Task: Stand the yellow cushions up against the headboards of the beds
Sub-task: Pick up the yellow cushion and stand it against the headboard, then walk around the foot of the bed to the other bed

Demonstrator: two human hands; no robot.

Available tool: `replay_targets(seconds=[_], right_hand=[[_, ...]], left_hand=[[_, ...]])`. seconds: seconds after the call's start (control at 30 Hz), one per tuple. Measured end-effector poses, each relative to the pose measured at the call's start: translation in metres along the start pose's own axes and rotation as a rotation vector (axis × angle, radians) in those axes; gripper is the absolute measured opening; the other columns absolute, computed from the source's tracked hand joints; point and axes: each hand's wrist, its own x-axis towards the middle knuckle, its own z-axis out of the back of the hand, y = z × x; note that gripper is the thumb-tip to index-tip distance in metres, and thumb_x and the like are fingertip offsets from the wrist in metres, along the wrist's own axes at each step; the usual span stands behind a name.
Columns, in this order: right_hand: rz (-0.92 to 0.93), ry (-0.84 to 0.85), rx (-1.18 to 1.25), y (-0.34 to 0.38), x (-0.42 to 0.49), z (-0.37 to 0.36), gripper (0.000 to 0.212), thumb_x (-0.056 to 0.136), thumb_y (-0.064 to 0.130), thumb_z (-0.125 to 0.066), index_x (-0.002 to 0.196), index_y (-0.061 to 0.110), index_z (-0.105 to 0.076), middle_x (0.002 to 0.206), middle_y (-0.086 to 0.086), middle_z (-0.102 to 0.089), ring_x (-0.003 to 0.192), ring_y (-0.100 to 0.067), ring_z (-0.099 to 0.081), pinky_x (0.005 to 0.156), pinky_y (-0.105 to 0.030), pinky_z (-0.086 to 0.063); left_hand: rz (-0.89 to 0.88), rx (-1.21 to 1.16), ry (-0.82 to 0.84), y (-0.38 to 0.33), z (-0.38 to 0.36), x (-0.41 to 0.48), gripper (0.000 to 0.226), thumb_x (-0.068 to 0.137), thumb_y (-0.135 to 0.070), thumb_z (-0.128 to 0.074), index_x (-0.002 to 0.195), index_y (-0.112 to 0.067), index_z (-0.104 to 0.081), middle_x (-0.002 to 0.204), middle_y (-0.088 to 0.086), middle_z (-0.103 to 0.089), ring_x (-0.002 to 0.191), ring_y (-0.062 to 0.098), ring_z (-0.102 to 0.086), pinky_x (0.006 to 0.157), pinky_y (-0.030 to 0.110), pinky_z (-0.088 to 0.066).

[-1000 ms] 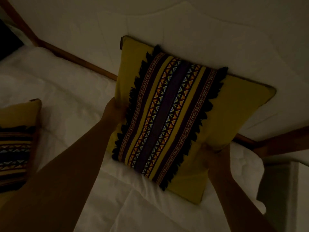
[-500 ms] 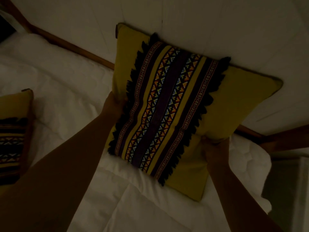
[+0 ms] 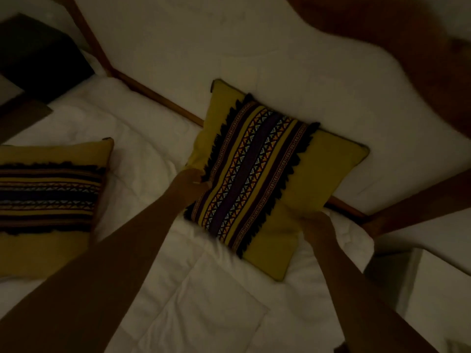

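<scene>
A yellow cushion with a dark patterned fringed band leans tilted against the pale padded headboard, its lower corner on the white bedding. My left hand grips its left edge. My right hand holds its lower right edge. A second yellow cushion of the same pattern lies at the left on the bed, untouched.
White quilted bedding covers the bed. A wooden frame rail runs along the headboard's base. A dark object sits at the top left, and a pale bedside surface stands at the lower right. The room is dim.
The view has pulled back and shifted, so more of the left cushion and the headboard shows. Both hands stay on the cushion, which now looks farther away against the headboard.
</scene>
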Motion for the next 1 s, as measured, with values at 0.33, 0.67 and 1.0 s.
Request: replay_targets(seconds=[0.33, 0.67, 1.0], right_hand=[[0.513, 0.122, -0.424, 0.061, -0.219, -0.008, 0.029, 0.089, 0.029, -0.056, 0.113, 0.012, -0.058, 0.095, -0.005, -0.062, 0.085, -0.026, -0.061, 0.07, -0.036, -0.05], [0.928, 0.346, -0.851, 0.002, -0.466, -0.117, 0.055, 0.093, 0.042, -0.057, 0.14, 0.016, -0.045, 0.128, -0.009, -0.064, 0.123, -0.027, -0.059, 0.102, -0.038, -0.047], [1.265, 0.677, -1.116, -0.103, -0.683, -0.263, 0.057, 0.094, 0.043, -0.057, 0.142, 0.017, -0.043, 0.136, -0.008, -0.059, 0.126, -0.025, -0.056, 0.104, -0.038, -0.047]], left_hand=[[-0.152, 0.595, -0.153, 0.054, 0.076, -0.245, 0.042, 0.09, -0.038, -0.061, 0.125, -0.017, -0.056, 0.119, 0.007, -0.066, 0.113, 0.024, -0.059, 0.095, 0.03, -0.044], [0.031, 0.664, -0.368, 0.251, 0.153, -0.528, 0.054, 0.093, -0.044, -0.049, 0.141, -0.02, -0.039, 0.137, 0.005, -0.052, 0.129, 0.022, -0.049, 0.104, 0.036, -0.043], [0.403, 0.467, -0.554, 0.431, 0.191, -0.768, 0.056, 0.093, -0.039, -0.052, 0.141, -0.014, -0.04, 0.141, 0.008, -0.052, 0.131, 0.025, -0.047, 0.105, 0.038, -0.041]])
